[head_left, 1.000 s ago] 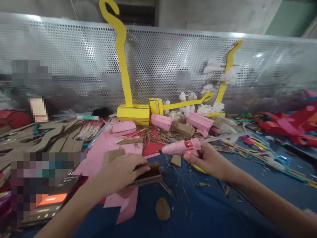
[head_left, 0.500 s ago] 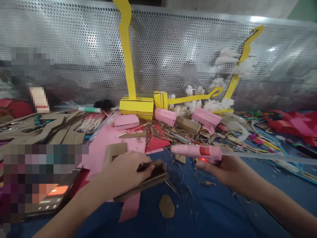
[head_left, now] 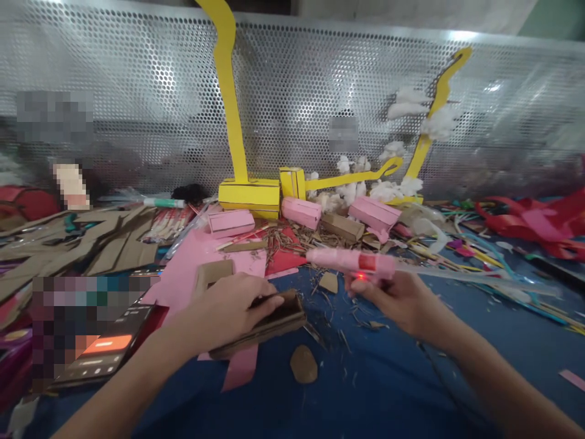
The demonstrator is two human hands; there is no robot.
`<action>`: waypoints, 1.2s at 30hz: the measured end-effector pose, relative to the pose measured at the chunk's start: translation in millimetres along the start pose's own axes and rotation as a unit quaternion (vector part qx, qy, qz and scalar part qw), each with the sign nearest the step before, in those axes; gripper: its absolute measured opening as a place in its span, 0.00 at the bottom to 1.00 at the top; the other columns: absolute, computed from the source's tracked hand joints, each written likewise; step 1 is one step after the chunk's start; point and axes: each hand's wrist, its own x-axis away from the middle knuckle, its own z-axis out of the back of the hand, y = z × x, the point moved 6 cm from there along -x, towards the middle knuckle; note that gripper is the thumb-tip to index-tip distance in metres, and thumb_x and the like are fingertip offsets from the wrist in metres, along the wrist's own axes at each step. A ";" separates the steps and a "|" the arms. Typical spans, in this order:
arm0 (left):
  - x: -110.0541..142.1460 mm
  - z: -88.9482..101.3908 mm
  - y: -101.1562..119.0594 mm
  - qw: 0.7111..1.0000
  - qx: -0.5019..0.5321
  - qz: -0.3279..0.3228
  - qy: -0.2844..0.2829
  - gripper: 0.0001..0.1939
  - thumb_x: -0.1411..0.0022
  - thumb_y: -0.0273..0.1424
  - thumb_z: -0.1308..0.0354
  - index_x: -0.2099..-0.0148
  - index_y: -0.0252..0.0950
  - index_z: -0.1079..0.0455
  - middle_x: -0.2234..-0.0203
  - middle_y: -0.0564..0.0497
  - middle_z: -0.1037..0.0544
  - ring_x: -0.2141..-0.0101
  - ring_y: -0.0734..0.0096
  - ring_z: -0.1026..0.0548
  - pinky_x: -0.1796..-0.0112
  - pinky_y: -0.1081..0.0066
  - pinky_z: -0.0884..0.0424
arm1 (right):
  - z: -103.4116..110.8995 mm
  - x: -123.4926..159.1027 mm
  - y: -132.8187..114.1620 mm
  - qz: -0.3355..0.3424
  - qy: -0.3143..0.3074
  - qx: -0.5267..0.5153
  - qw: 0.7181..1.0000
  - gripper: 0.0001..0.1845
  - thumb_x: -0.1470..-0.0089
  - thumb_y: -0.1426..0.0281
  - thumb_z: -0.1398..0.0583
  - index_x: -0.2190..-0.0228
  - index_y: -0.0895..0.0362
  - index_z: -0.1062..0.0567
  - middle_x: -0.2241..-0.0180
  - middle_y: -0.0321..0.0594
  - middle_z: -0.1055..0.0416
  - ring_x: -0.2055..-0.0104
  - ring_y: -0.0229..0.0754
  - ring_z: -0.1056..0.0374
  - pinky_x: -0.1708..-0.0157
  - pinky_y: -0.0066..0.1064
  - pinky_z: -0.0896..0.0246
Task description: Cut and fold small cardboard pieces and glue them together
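Note:
My left hand (head_left: 237,305) is closed on a small brown cardboard box (head_left: 269,326), thumb and fingers gripping its near wall; its open hollow faces up and right. In my right hand (head_left: 388,299) is a pink hot glue gun (head_left: 351,263), its nozzle pointing left and its red light lit. A clear glue stick (head_left: 439,274) trails from the back of the gun. Pink paper (head_left: 183,262) lies beneath and behind the left hand. A rounded cardboard piece (head_left: 304,364) rests on the blue table (head_left: 365,396) just in front of the box.
Behind stand yellow boxes (head_left: 249,198) with tall strips, pink boxes (head_left: 231,224) and white fluff (head_left: 351,189). A perforated metal panel (head_left: 283,91) closes off the back. Cardboard strips (head_left: 109,244) pile at left near a phone (head_left: 109,347); red ribbon (head_left: 539,225) lies at right.
The glue gun in my right hand has moved slightly left and up, toward the cardboard box. My left hand keeps its hold, and the view has shifted a little.

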 end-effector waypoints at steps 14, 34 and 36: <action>-2.1 -2.1 3.8 0.994 -0.107 0.011 -0.007 0.11 0.30 0.39 0.50 0.58 0.44 0.28 0.68 0.53 0.19 0.67 0.63 0.26 0.67 0.68 0.44 | -21.3 6.7 13.9 0.032 -0.105 0.082 0.991 0.18 0.34 0.58 0.47 0.66 0.54 0.22 0.83 0.31 0.38 0.81 0.37 0.45 0.82 0.26 0.49; -0.9 -3.8 4.1 0.989 -0.146 0.010 -0.013 0.15 0.28 0.41 0.56 0.57 0.44 0.29 0.69 0.52 0.20 0.68 0.64 0.24 0.68 0.68 0.39 | -26.1 16.0 -4.5 0.093 -0.208 0.159 0.961 0.16 0.33 0.55 0.46 0.64 0.54 0.29 0.68 0.38 0.27 0.69 0.41 0.31 0.71 0.30 0.41; -1.4 -4.1 4.3 0.988 -0.152 0.009 -0.014 0.14 0.28 0.41 0.55 0.59 0.44 0.29 0.71 0.54 0.21 0.70 0.65 0.25 0.69 0.68 0.40 | -25.3 15.2 -7.5 0.106 -0.203 0.166 0.959 0.16 0.32 0.56 0.47 0.62 0.54 0.28 0.67 0.38 0.26 0.69 0.41 0.31 0.72 0.30 0.41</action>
